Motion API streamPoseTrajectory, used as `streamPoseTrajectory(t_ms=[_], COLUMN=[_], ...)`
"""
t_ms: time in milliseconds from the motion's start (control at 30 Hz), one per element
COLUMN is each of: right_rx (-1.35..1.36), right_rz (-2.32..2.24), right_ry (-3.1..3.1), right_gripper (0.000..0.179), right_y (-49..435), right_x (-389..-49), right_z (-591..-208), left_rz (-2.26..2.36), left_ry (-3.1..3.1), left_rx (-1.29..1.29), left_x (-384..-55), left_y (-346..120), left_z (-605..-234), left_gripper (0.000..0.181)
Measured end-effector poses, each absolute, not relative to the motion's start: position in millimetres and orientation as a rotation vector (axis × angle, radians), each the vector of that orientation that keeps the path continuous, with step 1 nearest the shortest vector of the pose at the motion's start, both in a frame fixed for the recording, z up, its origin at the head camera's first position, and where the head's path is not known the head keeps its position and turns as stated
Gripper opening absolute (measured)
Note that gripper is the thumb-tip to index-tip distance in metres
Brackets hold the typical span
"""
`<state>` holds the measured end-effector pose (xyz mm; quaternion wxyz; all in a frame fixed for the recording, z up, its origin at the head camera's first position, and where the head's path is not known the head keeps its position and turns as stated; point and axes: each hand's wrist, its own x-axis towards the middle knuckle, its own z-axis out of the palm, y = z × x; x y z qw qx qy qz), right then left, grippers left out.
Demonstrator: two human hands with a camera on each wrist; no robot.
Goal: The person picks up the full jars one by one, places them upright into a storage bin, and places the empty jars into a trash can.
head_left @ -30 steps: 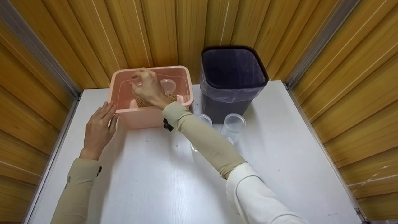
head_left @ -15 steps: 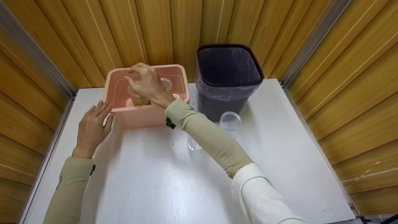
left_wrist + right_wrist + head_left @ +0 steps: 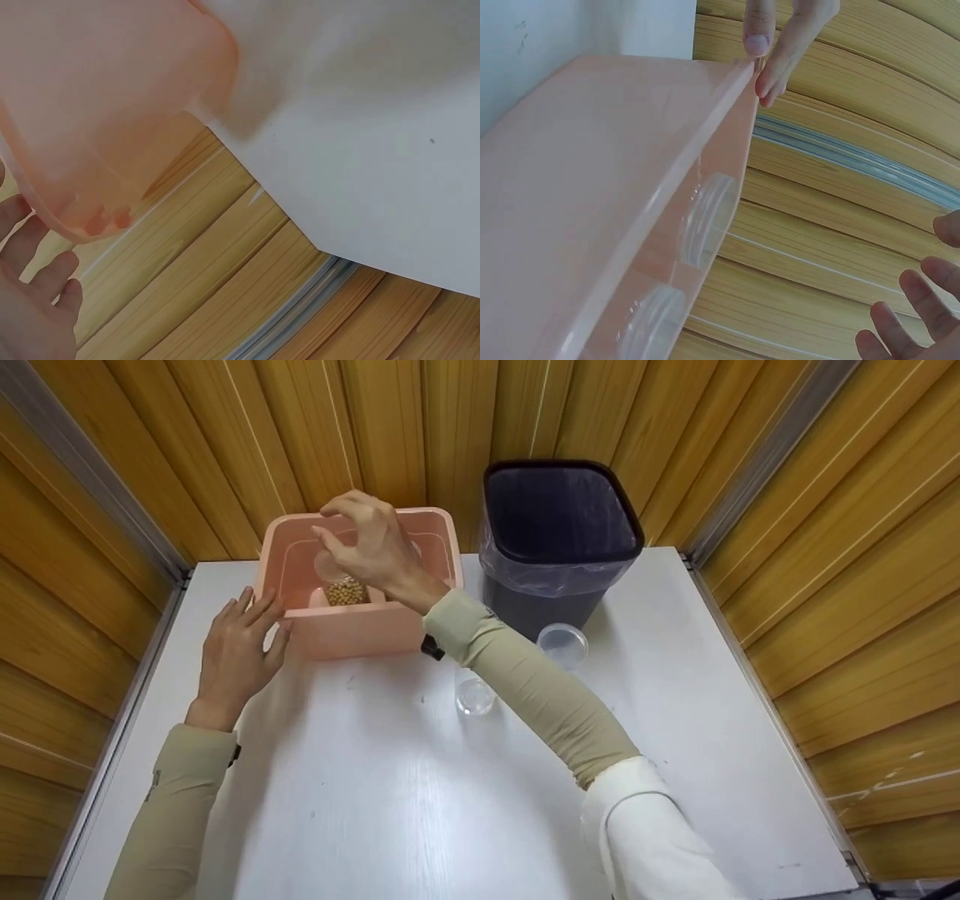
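A pink plastic bin [image 3: 360,634] stands at the back left of the white table. Inside it is a clear jar of tan beans [image 3: 346,591]; the right wrist view shows two clear round jar tops [image 3: 709,221] within the bin. My left hand [image 3: 238,652] rests at the bin's front left corner, fingers nearly straight, thumb by the front wall. Above the bin's opening hovers my right hand [image 3: 379,544], fingers spread and slightly bent, with nothing between them. It covers part of the bin's inside.
A dark trash can [image 3: 551,592] with a clear liner stands right of the pink bin. In front of it are a clear round container [image 3: 562,645] and another clear container [image 3: 475,696] beside my right sleeve, which may hide more. Wood-look walls enclose the table.
My right hand has risen and shifted right over the bin, its thumb and fingers spreading apart. More of the bean jar now shows. The left hand keeps its place at the corner.
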<state>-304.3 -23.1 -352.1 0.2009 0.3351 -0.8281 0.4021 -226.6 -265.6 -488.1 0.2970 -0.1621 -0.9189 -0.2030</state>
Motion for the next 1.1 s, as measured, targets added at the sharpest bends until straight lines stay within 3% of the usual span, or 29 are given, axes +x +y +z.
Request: streamPoseTrajectory(t_ms=[367, 1100], right_rx=[0.983, 1.023], right_rz=[1.128, 0.977], right_ry=[-2.280, -2.203], right_gripper=[0.030, 0.033], right_y=[18, 98], right_x=[-292, -270], right_z=[-332, -323], left_rz=[-0.533, -0.672], left_ry=[-2.383, -2.366], left_rx=[-0.514, -0.587], left_x=[-226, -210], left_y=[-242, -184], left_z=[-485, -468], left_gripper=[0.032, 0.037])
